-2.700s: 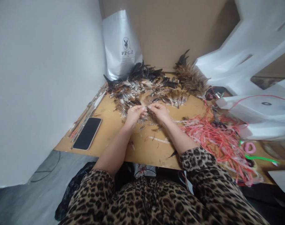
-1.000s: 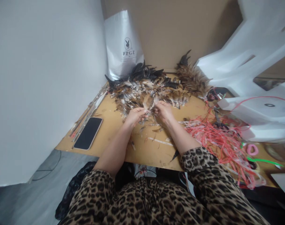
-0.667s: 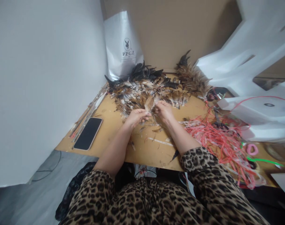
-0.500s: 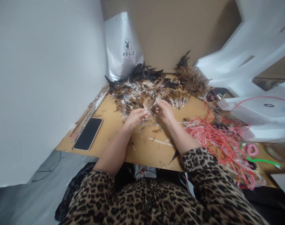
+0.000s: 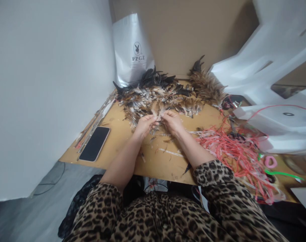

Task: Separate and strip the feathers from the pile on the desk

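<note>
A heap of brown, black and white feathers (image 5: 163, 92) covers the far part of a wooden table (image 5: 117, 121). Both of my hands meet at the heap's near edge. My left hand (image 5: 144, 123) is closed, pinching a small bunch of feathers (image 5: 158, 112) by the quill ends. My right hand (image 5: 172, 121) is closed too, its fingertips pinched on the same bunch right beside the left thumb. Loose feather bits lie on the wood under my wrists.
A black phone (image 5: 94, 143) lies at the table's left edge near thin sticks (image 5: 97, 116). A tangle of red strings (image 5: 230, 148) spreads to the right. A silver bag (image 5: 134, 50) stands at the back; white foam sheets (image 5: 268, 67) pile on the right.
My right hand reached a little into the heap, then came back toward the left hand. Both hands now pinch the bunch together, fingertips touching.
</note>
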